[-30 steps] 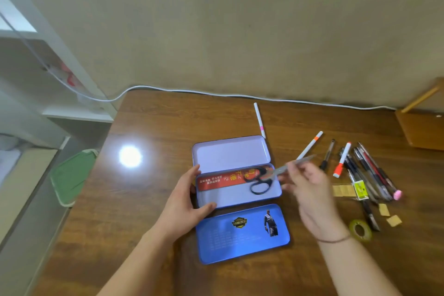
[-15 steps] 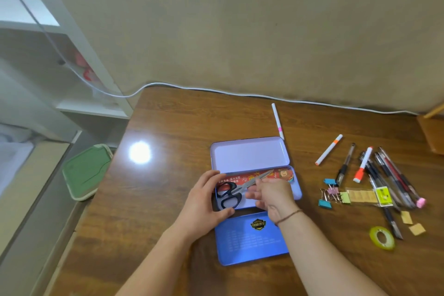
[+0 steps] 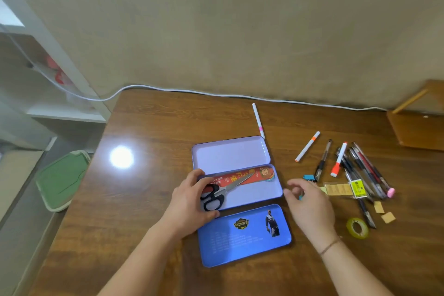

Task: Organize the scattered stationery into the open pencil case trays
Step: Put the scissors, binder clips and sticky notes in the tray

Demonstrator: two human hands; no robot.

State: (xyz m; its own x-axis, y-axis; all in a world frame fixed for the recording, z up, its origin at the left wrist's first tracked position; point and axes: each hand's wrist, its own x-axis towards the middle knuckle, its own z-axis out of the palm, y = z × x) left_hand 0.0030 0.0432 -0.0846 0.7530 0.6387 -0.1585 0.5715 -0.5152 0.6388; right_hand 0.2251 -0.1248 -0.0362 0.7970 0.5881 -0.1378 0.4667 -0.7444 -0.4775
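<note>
Scissors lie in the middle tray, left hand at its end, right hand loose beside it.

The left hand (image 3: 192, 202) grips the left end of the middle tray (image 3: 254, 193), fingers curled over its rim by the scissors (image 3: 222, 192), which lie slantwise inside, black handles left, blades resting on a red ruler (image 3: 242, 176). The blue lid (image 3: 243, 235) lies nearer, the pale tray (image 3: 230, 155) farther. The right hand (image 3: 310, 206), relaxed and holding nothing, hovers just right of the case, over small clips. Pens (image 3: 360, 170) and a tape roll (image 3: 357, 228) lie scattered farther right.
</note>
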